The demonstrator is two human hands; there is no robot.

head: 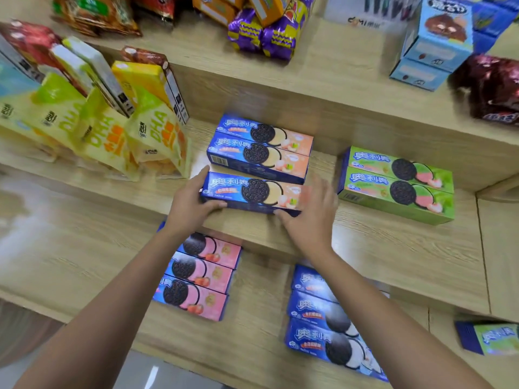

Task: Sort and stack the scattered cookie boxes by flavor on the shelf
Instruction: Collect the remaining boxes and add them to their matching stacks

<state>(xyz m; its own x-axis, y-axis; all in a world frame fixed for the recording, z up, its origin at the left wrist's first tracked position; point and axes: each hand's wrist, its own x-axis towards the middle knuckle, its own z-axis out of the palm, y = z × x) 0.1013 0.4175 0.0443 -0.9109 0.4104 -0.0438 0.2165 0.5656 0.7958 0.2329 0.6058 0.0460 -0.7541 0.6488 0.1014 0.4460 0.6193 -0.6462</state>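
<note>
Hands [193, 203] [309, 217] flanking peach box [252, 193]

left hand [193, 203] gripping, right hand [309, 217] spread — blurred

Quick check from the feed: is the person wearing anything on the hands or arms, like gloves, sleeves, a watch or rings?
Nothing worn shows. The left hand and the right hand are bare, with no gloves, and I see no rings, though the right hand is motion-blurred. Both forearms are uncovered to the frame's bottom edge: no sleeves, watch, bracelet or wristband in view.
</note>
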